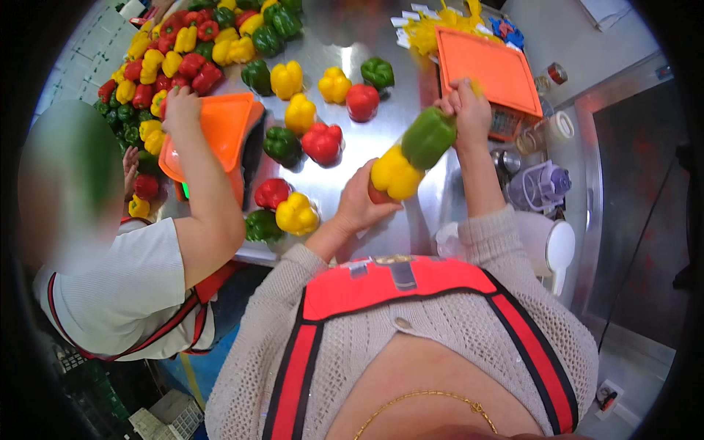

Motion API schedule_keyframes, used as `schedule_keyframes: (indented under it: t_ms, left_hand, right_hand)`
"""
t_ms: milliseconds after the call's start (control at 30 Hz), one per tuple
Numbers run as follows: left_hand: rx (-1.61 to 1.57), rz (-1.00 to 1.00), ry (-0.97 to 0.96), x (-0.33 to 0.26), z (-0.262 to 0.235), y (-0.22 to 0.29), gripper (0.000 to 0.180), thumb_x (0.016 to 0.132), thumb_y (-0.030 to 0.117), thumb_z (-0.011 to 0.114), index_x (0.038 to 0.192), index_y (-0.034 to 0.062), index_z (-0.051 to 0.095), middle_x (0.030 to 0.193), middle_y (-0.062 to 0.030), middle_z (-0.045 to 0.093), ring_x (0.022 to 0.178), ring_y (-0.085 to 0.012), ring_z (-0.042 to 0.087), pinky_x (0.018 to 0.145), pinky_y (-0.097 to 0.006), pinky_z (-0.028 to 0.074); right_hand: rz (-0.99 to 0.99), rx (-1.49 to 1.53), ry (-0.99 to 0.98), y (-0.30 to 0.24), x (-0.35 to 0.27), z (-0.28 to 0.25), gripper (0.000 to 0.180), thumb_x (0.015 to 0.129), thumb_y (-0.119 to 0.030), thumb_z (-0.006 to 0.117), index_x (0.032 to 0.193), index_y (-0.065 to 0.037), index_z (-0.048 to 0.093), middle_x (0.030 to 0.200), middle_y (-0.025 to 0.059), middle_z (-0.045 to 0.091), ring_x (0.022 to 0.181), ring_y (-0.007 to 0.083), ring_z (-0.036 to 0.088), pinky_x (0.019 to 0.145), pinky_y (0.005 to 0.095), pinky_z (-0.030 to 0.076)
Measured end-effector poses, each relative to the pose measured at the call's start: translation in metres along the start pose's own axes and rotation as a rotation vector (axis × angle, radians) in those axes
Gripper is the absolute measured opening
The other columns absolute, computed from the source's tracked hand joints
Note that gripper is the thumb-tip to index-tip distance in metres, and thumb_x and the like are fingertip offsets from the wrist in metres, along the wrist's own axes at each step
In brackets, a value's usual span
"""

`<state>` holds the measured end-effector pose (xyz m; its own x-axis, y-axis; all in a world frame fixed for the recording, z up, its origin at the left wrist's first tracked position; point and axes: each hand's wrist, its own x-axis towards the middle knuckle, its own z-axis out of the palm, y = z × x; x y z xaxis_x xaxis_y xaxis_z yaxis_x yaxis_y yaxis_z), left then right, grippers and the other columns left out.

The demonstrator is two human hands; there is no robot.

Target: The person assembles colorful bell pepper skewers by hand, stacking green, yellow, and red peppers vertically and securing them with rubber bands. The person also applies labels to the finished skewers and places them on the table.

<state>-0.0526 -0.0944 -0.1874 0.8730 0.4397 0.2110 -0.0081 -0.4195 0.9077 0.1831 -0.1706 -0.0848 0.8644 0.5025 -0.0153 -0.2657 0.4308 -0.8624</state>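
Three bell peppers are held end to end in front of me: a green bell pepper, a yellow bell pepper and a red one mostly hidden by my palm. My left hand is wrapped round the red and yellow end. At the green end, the fingers of my right hand are pinched together, with a bit of yellow showing at them; what they grip is too small to make out. Left of my hands, several loose red, yellow and green peppers, such as a red pepper, sit on the metal table.
A co-worker at my left reaches over an orange tray toward a big pepper pile. An orange-lidded crate stands at the far right, yellow strips behind it. Jars, a purple bottle and a white jug line the right edge.
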Motion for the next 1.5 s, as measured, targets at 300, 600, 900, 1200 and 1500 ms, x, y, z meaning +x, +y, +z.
schedule_keyframes:
  t_ms: [300, 600, 900, 1200, 1500]
  left_hand:
    - [-0.020, 0.170, -0.051, 0.062, -0.023, 0.084, 0.111, 0.057, 0.039, 0.094, 0.144, 0.0008, 0.037, 0.131, -0.0236, 0.054, 0.121, -0.0429, 0.053, 0.103, -0.046, 0.043]
    - [0.147, 0.287, 0.141, 0.053, 0.008, 0.068, 0.088, 0.062, 0.023, 0.090, 0.135, 0.0062, 0.044, 0.120, -0.0165, 0.058, 0.109, -0.0381, 0.057, 0.095, -0.045, 0.046]
    - [0.198, 0.293, 0.053, 0.044, -0.005, 0.088, 0.115, 0.059, 0.031, 0.094, 0.149, 0.0055, 0.028, 0.133, -0.0190, 0.051, 0.122, -0.0391, 0.051, 0.104, -0.046, 0.042]
    - [-0.153, 0.088, -0.007, 0.043, -0.007, 0.081, 0.096, 0.060, 0.034, 0.093, 0.136, 0.0084, 0.039, 0.124, -0.0175, 0.058, 0.113, -0.0355, 0.060, 0.095, -0.042, 0.049]
    - [-0.170, 0.221, 0.054, 0.041, -0.007, 0.066, 0.097, 0.062, 0.030, 0.092, 0.139, 0.0085, 0.038, 0.124, -0.0172, 0.057, 0.116, -0.0353, 0.057, 0.101, -0.042, 0.045]
  right_hand:
    - [-0.348, -0.303, -0.354, -0.036, -0.079, 0.057, 0.025, 0.108, -0.019, 0.044, 0.095, -0.002, 0.057, 0.062, -0.0036, 0.043, 0.055, 0.0061, 0.042, 0.061, 0.0238, 0.042]
    - [-0.198, -0.322, -0.392, -0.059, -0.082, 0.055, 0.030, 0.108, -0.024, 0.043, 0.089, -0.003, 0.054, 0.062, -0.0035, 0.038, 0.055, 0.0064, 0.039, 0.059, 0.0239, 0.040]
    - [-0.142, -0.084, -0.289, -0.063, -0.089, 0.056, 0.029, 0.106, -0.024, 0.048, 0.088, -0.002, 0.054, 0.060, -0.0033, 0.039, 0.050, 0.0056, 0.035, 0.052, 0.0224, 0.035]
    - [-0.009, -0.011, -0.443, -0.052, -0.096, 0.074, 0.032, 0.109, -0.027, 0.043, 0.092, -0.003, 0.055, 0.060, -0.0029, 0.039, 0.051, 0.0067, 0.036, 0.053, 0.0241, 0.038]
    - [0.061, 0.077, -0.507, -0.056, -0.087, 0.073, 0.033, 0.109, -0.028, 0.041, 0.092, -0.003, 0.054, 0.060, -0.0030, 0.035, 0.051, 0.0068, 0.032, 0.048, 0.0238, 0.030]
